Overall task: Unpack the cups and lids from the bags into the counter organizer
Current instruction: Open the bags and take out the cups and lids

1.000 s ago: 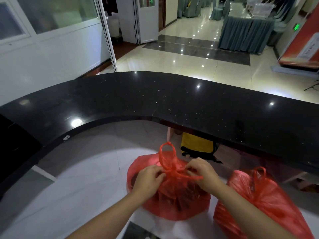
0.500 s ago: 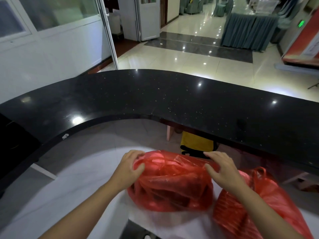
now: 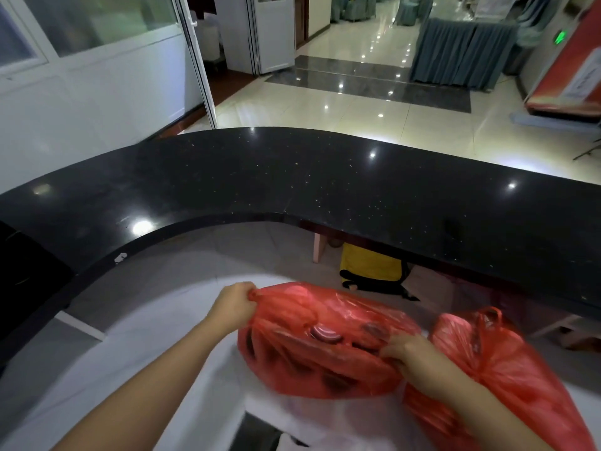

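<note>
Your left hand (image 3: 234,308) pinches the near red bag (image 3: 318,343) at its left end; your right hand (image 3: 410,352) grips its right side; the bag lies on the white counter (image 3: 156,349), touching a second red bag (image 3: 500,362) toward the right edge.

no readable text, green lit sign (image 3: 560,37) on far wall too blurred

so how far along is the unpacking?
Barely started. Done: nothing is out; no loose cups or lids show on the white surface, and no organizer is in view. In hand: the left hand grips one end of the near red bag and the right hand pinches its other side, pulling it wide; round shapes show through. Left: empty this bag, then the second red bag, knotted shut.
</note>
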`<control>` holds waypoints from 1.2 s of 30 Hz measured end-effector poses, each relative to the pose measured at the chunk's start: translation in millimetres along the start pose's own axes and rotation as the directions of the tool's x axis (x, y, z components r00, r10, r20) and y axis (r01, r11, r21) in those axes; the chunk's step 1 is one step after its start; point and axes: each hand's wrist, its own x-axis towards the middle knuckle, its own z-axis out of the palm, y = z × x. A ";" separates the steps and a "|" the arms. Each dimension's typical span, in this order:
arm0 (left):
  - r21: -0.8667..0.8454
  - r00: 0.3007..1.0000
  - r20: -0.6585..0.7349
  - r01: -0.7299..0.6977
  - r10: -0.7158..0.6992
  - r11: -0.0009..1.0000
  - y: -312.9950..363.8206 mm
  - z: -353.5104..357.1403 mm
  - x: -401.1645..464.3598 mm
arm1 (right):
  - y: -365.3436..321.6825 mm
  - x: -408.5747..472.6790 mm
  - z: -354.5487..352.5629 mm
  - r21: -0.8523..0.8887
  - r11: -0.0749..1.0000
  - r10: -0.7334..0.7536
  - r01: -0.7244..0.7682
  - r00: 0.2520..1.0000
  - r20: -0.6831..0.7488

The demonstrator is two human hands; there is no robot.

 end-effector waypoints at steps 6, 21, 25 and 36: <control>-0.146 0.976 0.181 0.149 -0.121 0.978 -39.9 -8.1 -22.3 | 23.4 -45.1 -1.3 -0.075 0.992 0.100 -0.105 0.993 -0.069; 0.605 0.908 0.394 -0.373 0.142 0.703 38.3 31.4 9.6 | -53.0 54.2 9.6 -0.214 0.879 0.448 -0.425 0.891 0.072; 0.452 0.849 0.486 -0.448 0.209 0.771 0.5 37.0 14.2 | -29.9 49.7 21.9 -0.196 0.809 0.576 -0.554 0.813 0.081; 0.183 0.876 0.415 -0.344 0.245 0.921 -41.6 62.2 -44.6 | -21.9 42.3 43.1 -0.093 0.909 0.418 -0.407 0.886 0.199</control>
